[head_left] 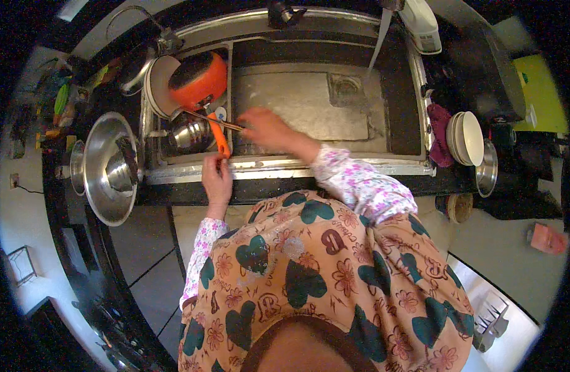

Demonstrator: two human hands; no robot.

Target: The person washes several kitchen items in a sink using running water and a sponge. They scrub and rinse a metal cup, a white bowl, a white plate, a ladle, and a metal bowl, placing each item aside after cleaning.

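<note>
An orange pan (215, 82) with a dark underside leans in the narrow left compartment of the sink, its orange handle (218, 133) pointing toward me. At the handle's near end, the fingers of my left hand (217, 181) are closed on it. My right hand (269, 131) reaches over the divider from the right, closed around the ends of thin, stick-like utensils (230, 126), probably chopsticks. These lie across the handle, above a shiny round metal pot or bowl (191, 131). A pale, large bowl (158, 87) stands behind the pan at the left.
Water (379, 40) runs from the tap into the wide right basin (285, 102). Left of the sink stands a large steel bowl (99, 180). On the right are stacked white bowls (468, 138), a purple cloth (440, 133) and a white bottle-like container (421, 28).
</note>
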